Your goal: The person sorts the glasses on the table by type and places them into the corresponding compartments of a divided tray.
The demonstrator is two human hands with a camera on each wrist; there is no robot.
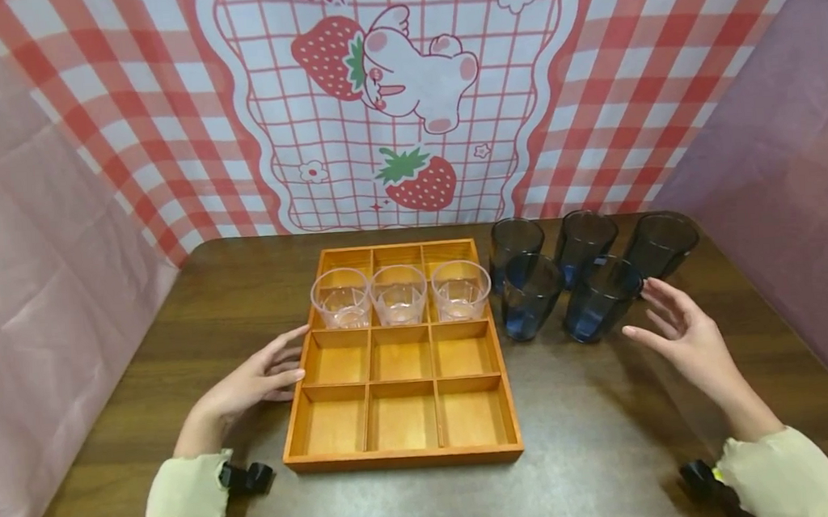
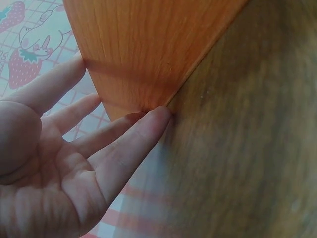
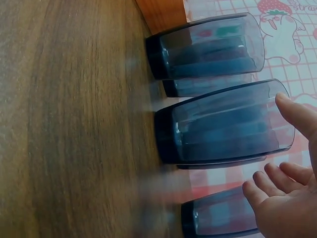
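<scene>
A wooden compartment box (image 1: 404, 457) stands in the middle of the table. My left hand (image 1: 252, 381) rests its fingertips against the box's left side; in the left wrist view those fingers (image 2: 156, 124) lie fairly straight along the orange wood. Three clear cups (image 1: 399, 300) stand in a row in the box's back part. To the right of the box are several dark blue glasses. With fingers spread and nothing held, my right hand (image 1: 686, 338) is beside the front-right blue glass (image 1: 593, 313). In the right wrist view its thumb overlaps that glass's rim (image 3: 287, 119).
Another blue glass (image 1: 526, 310) stands at the front left of the group, close to the box, with others (image 1: 661, 241) behind. A strawberry-patterned cloth (image 1: 394, 187) hangs at the table's back edge. Pink fabric (image 1: 42, 263) closes off the left side, purplish fabric (image 1: 801, 163) the right.
</scene>
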